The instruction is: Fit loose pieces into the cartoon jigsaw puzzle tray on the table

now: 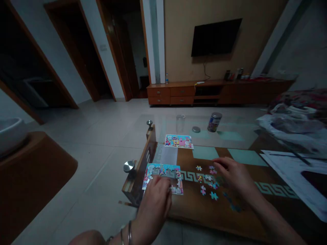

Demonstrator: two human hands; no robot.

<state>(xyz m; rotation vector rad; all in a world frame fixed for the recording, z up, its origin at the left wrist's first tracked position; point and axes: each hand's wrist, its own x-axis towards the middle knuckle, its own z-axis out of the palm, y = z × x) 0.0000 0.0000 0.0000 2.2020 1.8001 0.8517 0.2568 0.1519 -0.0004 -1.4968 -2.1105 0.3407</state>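
A small jigsaw frame (pixel 163 170), partly filled along its edges, lies at the near left corner of a glass-topped table (pixel 250 207). My left hand (pixel 155 204) rests on its lower edge, fingers curled; whether it pinches a piece is hidden. Several loose puzzle pieces (pixel 208 185) lie scattered to the right of the frame. My right hand (pixel 233 175) hovers over those pieces with fingers spread downward, touching or nearly touching them. A colourful cartoon reference picture (pixel 178 141) lies further back on the glass.
A tin can (pixel 214 122), its loose lid (pixel 196 129) and a clear glass (pixel 180 123) stand at the table's far side. Papers (pixel 293 170) and a pile of cloth (pixel 293 126) crowd the right. A TV cabinet (pixel 194 92) lines the far wall.
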